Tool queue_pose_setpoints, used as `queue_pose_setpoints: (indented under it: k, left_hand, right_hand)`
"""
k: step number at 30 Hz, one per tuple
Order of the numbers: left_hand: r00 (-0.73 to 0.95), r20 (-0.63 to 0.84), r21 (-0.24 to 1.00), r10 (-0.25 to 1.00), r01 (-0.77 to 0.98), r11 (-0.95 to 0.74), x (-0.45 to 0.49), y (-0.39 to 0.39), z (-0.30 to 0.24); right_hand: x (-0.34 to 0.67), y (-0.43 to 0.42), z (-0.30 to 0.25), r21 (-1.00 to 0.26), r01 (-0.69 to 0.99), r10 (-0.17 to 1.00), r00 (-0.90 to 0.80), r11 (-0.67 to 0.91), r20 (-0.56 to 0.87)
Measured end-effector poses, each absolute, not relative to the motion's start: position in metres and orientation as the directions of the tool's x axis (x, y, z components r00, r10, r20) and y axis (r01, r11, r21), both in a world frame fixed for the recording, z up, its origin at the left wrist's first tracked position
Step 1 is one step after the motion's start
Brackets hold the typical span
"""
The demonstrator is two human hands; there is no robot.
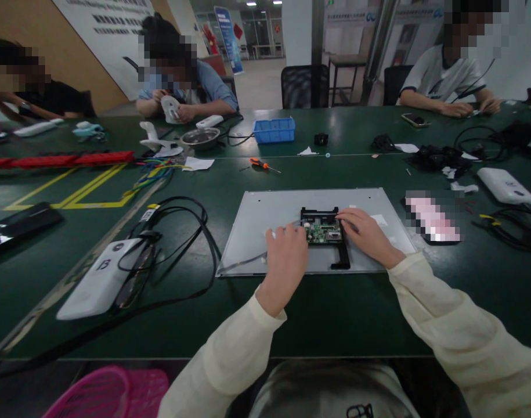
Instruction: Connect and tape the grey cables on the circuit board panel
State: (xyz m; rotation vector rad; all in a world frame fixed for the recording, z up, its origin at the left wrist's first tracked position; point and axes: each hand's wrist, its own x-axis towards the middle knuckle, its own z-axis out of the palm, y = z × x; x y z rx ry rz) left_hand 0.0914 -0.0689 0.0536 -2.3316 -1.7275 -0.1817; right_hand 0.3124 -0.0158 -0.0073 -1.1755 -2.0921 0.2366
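Observation:
A green circuit board (324, 233) lies in a black plastic bracket (343, 255), on a flat grey metal panel (256, 217). My left hand (286, 261) is at the board's left edge with its fingers curled; their tips are partly hidden, as is whatever they grip. A thin flat cable (243, 262) runs from beneath that hand towards the panel's lower left corner. My right hand (367, 235) reaches in from the right, its thumb and fingers closed together on the bracket's upper right part.
Left of the panel lie a white power bank (102, 281) and looped black cables (204, 226). A phone (433, 217) is close on the right. Farther back are an orange screwdriver (260, 164), a blue bin (274, 130) and a metal bowl (199, 138). Several people sit across the table.

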Motion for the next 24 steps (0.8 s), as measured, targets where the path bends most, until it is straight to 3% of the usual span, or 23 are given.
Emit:
queue_pose_setpoints:
  k: [10, 17, 24]
  left_hand:
    - [0.362, 0.259, -0.12, 0.895, 0.932, -0.342, 0.069, -0.089, 0.047]
    - [0.345, 0.17, -0.124, 0.923, 0.937, -0.327, 0.061, -0.077, 0.057]
    - [0.265, 0.28, -0.158, 0.923, 0.961, -0.228, 0.038, -0.053, 0.068]
  right_hand:
    - [0.314, -0.014, -0.011, -0.482, 0.66, 0.8, -0.332, 0.576, 0.5]
    - [0.315, -0.014, -0.011, -0.491, 0.666, 0.811, -0.324, 0.562, 0.488]
    - [0.319, -0.012, -0.009, -0.487, 0.679, 0.809, -0.287, 0.55, 0.513]
